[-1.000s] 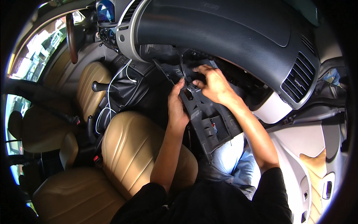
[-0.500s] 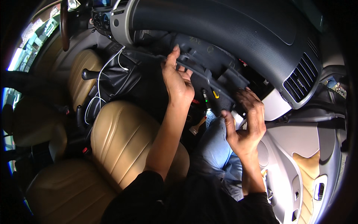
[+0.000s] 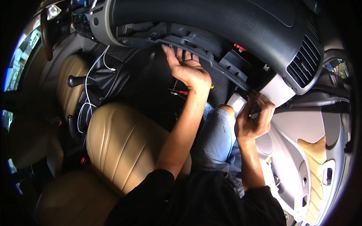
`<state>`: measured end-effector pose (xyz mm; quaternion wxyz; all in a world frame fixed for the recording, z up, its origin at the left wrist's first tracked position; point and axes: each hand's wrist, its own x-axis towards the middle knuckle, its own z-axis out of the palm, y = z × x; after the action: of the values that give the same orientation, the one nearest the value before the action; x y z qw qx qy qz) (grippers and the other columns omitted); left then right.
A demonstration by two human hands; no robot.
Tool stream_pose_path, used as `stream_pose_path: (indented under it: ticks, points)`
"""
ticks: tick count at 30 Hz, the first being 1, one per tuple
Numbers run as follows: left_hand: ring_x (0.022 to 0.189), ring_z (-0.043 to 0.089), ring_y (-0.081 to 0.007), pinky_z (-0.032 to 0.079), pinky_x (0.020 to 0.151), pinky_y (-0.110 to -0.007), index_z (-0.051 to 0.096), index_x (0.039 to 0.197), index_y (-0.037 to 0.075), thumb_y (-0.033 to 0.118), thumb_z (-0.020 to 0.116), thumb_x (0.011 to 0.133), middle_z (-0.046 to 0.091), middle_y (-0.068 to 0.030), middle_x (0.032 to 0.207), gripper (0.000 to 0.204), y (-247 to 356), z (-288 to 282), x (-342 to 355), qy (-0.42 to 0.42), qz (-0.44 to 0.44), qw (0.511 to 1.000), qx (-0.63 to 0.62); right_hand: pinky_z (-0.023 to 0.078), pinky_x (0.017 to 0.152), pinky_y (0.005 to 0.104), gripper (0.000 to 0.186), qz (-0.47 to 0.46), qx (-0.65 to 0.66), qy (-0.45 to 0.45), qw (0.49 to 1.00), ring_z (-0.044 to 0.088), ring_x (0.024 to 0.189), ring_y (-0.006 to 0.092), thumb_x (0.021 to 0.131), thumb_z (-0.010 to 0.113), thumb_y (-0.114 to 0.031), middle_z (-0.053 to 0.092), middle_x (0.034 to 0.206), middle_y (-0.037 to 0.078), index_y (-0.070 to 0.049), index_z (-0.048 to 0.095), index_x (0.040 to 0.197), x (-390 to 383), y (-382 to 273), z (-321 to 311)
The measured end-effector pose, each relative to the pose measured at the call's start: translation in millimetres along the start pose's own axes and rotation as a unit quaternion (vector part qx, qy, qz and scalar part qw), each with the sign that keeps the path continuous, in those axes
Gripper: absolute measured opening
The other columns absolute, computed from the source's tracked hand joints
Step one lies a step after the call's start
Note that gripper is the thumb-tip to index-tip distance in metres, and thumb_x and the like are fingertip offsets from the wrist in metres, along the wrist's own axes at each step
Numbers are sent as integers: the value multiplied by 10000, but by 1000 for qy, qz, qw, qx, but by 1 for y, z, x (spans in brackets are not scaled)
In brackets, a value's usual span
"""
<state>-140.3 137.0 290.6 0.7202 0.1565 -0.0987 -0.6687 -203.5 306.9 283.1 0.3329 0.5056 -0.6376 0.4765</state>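
- Dark grey moulded panel (image 3: pixel 206 56), stepped, under black dashboard (image 3: pixel 196 17)
- Left hand (image 3: pixel 191 74): fingers spread beneath it
- Right hand (image 3: pixel 255 119): fingers curled at its end, pinch unclear
- Dark carpet (image 3: pixel 221 88), tan seat (image 3: pixel 124 141)

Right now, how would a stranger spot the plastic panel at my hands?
Find the broad black dashboard, then look beneath its lower edge. The dark plastic panel slants past your left hand toward your right hand. Unlike the dashboard, it has boxy ridges.

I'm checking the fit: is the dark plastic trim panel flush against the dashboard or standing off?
Standing off: a gap shows between the trim panel and the dashboard, with a red part visible inside it.
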Motion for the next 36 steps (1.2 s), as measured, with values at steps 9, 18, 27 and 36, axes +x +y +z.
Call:
stream_pose_path:
  ticks: [9,18,27,36]
  points:
    - [1373,368,-265,239,1155,-452,341,1481,157,558,440,998,387,-84,1482,636,-25,-23,-18,-111,-159,977,-84,482,750,369,304,-4,-125,-81,989,599,873,287,672,623,122,678,970,103,-38,673,926,18,-15,2]
    - [1152,545,-137,405,995,-349,550,1267,214,291,541,999,606,53,1179,278,-42,-45,-15,-130,-150,974,-108,545,848,462,520,4,-123,-254,959,649,1021,397,824,719,-133,614,1195,217,36,523,1276,64,-39,13]
    - [1196,484,-201,437,970,-477,277,1474,298,76,575,877,486,25,1311,704,-48,-54,-5,-182,-128,971,-87,509,947,497,844,64,-171,-407,895,622,1126,447,870,628,-608,617,1176,308,86,481,1328,98,-37,26]
    - [1197,497,-192,409,1011,-433,298,1463,258,92,578,786,466,-16,1344,751,-46,-56,-4,-168,-138,972,-93,462,1018,495,949,99,-200,-469,854,606,1164,440,903,470,-719,590,1223,359,105,443,1373,107,-25,48]
